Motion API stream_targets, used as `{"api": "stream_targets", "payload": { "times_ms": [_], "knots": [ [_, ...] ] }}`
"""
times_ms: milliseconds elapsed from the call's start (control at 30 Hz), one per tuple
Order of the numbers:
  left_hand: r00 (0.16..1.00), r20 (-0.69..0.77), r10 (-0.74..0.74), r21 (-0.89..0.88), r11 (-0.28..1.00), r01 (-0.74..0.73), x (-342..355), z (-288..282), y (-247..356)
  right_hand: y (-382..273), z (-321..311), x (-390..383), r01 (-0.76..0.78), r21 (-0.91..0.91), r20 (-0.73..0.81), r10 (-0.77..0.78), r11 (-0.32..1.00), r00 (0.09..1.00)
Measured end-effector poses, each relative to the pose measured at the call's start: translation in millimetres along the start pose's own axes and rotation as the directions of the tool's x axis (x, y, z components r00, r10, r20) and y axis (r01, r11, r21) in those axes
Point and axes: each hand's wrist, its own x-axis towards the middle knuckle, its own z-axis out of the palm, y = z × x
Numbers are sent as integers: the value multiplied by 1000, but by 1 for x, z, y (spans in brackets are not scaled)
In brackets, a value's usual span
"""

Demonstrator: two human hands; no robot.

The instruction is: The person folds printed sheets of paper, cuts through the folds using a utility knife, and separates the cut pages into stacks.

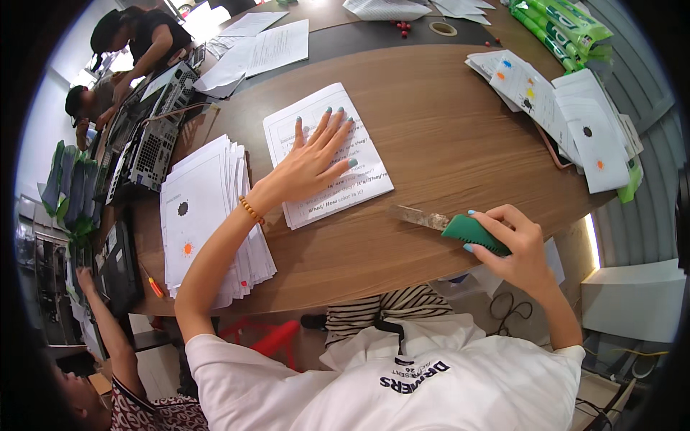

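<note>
My left hand (320,154) lies flat with fingers spread on a printed white paper (352,190), which looks folded, with other layers showing at its edge. A beaded bracelet (251,210) circles that wrist. In my right hand (519,244), near the table's front edge, is a knife with a green handle (474,233). Its worn, stained blade (419,217) points left, just above or on the wood, apart from the paper. Left of my left forearm sits a thick stack of white sheets (208,215) with ink-like splat pictures on them.
More papers (586,129) lie at the right edge of the wooden table (431,108). Green packages (553,29), a tape roll (443,29) and loose sheets (277,50) are at the back. An opened computer case (154,144) and a screwdriver (152,284) are left. Other people work along the left.
</note>
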Motion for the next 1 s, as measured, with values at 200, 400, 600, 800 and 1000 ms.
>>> {"api": "stream_targets", "payload": {
  "times_ms": [200,400,600,800,1000],
  "knots": [
    [999,-18,-35,-38,999,34,4,4,6,-10,18,4,20,-56,-75,-24,998,997],
    [998,-53,-43,-79,996,39,4,8,11,-12,21,7,12,-90,-66,-18,996,998],
    [998,-38,-53,-92,995,49,4,8,10,-14,21,2,-1,-69,-49,-2,998,999],
    [995,-99,33,-21,999,-35,4,12,13,-8,31,7,-22,-138,-109,7,990,994],
    [988,-147,57,50,998,-50,1,20,19,1,26,6,-51,-212,-84,33,976,996]
  ]
}}
